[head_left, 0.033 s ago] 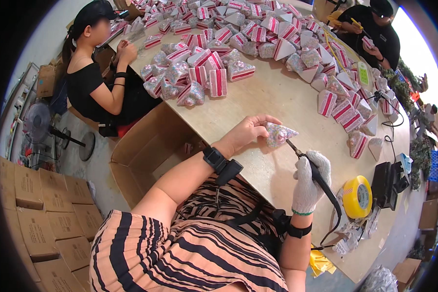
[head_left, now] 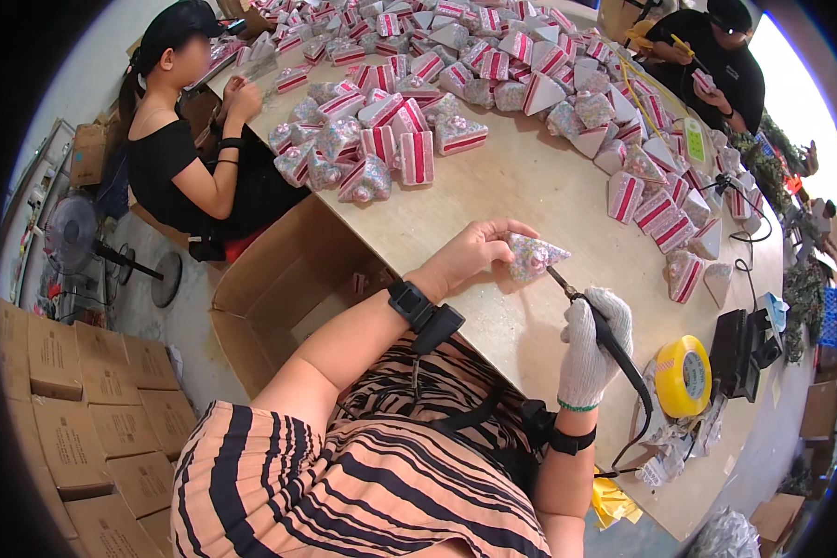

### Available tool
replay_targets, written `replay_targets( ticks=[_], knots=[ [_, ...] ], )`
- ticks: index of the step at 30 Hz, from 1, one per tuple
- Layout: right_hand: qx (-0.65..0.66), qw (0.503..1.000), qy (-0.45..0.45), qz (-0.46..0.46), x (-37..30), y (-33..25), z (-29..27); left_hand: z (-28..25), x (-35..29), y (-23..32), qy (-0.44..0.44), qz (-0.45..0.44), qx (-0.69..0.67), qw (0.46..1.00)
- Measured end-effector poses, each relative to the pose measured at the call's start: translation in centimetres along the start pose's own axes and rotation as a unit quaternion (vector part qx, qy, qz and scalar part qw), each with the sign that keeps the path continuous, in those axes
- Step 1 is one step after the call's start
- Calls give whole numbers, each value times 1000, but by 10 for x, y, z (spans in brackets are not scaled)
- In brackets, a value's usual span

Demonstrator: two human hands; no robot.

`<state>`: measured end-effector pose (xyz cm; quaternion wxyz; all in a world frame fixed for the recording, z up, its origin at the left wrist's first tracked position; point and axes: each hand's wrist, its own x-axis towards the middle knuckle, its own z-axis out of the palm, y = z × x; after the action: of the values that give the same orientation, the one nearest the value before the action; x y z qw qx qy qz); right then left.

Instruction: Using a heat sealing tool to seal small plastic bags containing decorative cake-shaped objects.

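Observation:
My left hand (head_left: 474, 253), bare, pinches the blunt end of a small wedge-shaped cake-slice ornament (head_left: 534, 259) just above the table (head_left: 493, 321). Its top is glittery white and pink, with a pinkish bump on it. My right hand (head_left: 595, 346), in a white knitted glove, is closed around a soldering-iron-like tool (head_left: 614, 344) with a black handle, a thick black cord and a thin metal tip. That tip is at the ornament's near edge, close to its point; I cannot tell whether it touches.
Many similar cake slices (head_left: 417, 158) are heaped across the table's far side. Yellow tape (head_left: 683, 376) and a black device (head_left: 737, 353) lie at the right. An open carton (head_left: 279, 270) stands against the left edge. One person (head_left: 191, 139) sits left, another (head_left: 716, 70) works far right.

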<state>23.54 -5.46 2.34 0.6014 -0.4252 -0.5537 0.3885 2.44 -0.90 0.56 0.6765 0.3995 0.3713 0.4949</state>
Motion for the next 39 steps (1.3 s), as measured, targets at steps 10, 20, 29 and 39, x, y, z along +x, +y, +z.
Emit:
replay_targets(
  ticks=[10, 20, 29, 39],
  knots=[
    [-5, 1000, 3, -8, 1, 1, 2, 2, -2, 3, 0, -6, -18, 1000],
    [0, 1000, 3, -4, 0, 0, 3, 0, 0, 0, -14, -2, -27, 1000],
    [20, 1000, -5, 11, -1, -3, 2, 1, -1, 2, -14, 3, -16, 1000],
    [0, 1000, 0, -16, 0, 1, 3, 1, 0, 2, -19, 9, -17, 1000]
  ],
)
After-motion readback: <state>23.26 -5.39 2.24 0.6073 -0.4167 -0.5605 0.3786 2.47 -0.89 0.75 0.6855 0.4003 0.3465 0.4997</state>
